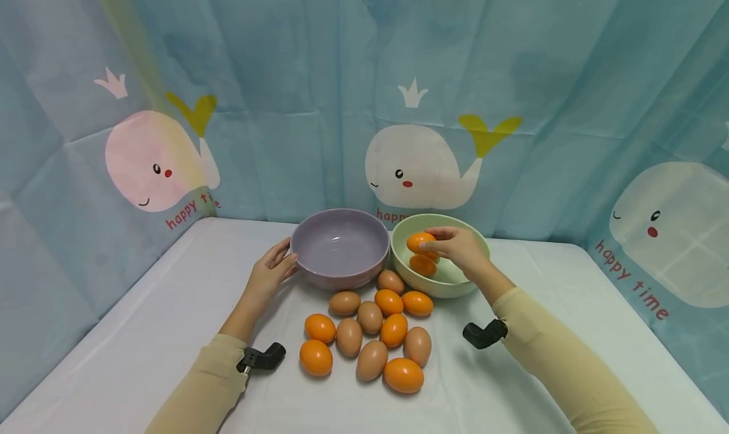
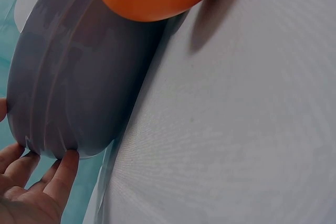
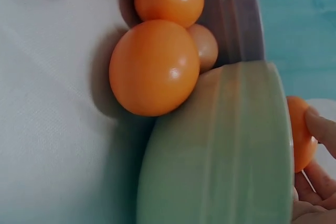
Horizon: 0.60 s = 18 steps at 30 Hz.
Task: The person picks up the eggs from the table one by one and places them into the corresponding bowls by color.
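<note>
My left hand point(image 1: 266, 281) rests against the left side of a purple bowl point(image 1: 336, 276). In the left wrist view its fingertips touch the bowl's outer wall near the rim. Over the light green bowl point(image 1: 438, 290), my right hand point(image 1: 464, 254) pinches an orange egg point(image 1: 420, 241) between thumb and fingers. Below it, another orange egg point(image 1: 423, 266) lies inside the green bowl, and part of one more shows behind. The right wrist view shows the pinched egg beyond the rim; the bowl wall hides its lower part.
In front of the bowls lie several orange eggs point(image 1: 404, 376) and brown eggs point(image 1: 372, 360) on the white tablecloth point(image 1: 273, 402). One brown egg point(image 1: 390, 281) sits close to both bowls. Behind the table hangs a blue whale-print curtain point(image 1: 319, 149).
</note>
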Tool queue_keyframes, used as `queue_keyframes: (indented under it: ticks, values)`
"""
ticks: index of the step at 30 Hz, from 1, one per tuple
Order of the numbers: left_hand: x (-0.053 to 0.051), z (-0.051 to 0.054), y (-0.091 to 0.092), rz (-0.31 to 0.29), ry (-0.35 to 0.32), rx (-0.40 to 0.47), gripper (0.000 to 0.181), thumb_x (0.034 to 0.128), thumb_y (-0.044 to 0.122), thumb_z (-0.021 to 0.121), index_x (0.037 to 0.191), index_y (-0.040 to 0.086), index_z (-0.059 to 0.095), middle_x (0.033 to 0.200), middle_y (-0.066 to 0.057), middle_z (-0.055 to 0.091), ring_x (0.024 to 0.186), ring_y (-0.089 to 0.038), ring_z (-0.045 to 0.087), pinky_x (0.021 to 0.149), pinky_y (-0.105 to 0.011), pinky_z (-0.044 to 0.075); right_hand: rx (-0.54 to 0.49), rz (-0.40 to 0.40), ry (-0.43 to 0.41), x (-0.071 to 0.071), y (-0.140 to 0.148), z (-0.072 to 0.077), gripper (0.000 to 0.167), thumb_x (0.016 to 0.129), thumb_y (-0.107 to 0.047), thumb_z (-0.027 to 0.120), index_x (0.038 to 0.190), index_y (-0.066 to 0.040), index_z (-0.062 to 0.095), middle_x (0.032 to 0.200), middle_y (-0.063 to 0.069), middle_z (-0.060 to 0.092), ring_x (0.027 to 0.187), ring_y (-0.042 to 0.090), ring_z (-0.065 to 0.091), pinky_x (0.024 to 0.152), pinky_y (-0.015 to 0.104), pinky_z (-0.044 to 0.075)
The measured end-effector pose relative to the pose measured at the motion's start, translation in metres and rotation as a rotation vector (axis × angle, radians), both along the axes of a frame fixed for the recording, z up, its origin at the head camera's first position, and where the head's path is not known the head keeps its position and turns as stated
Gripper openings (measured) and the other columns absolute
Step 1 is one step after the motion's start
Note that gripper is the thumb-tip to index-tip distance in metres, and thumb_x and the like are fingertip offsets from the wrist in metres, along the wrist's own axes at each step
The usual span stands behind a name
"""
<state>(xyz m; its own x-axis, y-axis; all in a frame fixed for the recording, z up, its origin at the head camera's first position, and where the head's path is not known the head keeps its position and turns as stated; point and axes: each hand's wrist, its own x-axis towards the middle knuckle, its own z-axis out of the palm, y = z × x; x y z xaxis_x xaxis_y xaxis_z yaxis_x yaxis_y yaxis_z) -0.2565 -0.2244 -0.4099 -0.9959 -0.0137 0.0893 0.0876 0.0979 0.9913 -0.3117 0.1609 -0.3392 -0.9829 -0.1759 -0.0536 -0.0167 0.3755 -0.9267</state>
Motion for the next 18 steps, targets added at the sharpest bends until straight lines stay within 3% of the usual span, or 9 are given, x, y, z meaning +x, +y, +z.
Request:
queue_keyframes:
  ticks: [9, 18]
  values:
    - [0.000, 0.000, -0.001, -0.002, 0.005, -0.010, 0.066, 0.1033, 0.027, 0.055, 0.158, 0.006, 0.024, 0.167, -0.009, 0.019, 0.147, -0.026, 0.036, 0.109, -0.033, 0.047, 0.039, -0.048, -0.002, -0.010, -0.007, -0.010, 0.049, 0.089, -0.026, 0.075, 0.131, -0.004, 0.064, 0.131, 0.017, 0.065, 0.116, 0.028, 0.061, 0.108, 0.042, 0.052]
    - [0.001, 0.001, -0.002, 0.006, 0.005, -0.007, 0.066, 0.1033, 0.026, 0.055, 0.158, 0.007, 0.024, 0.167, -0.009, 0.019, 0.147, -0.028, 0.036, 0.107, -0.030, 0.048, 0.067, -0.096, 0.015, -0.017, -0.012, -0.018, 0.048, 0.089, -0.025, 0.076, 0.130, -0.003, 0.065, 0.131, 0.018, 0.065, 0.118, 0.029, 0.059, 0.106, 0.039, 0.052]
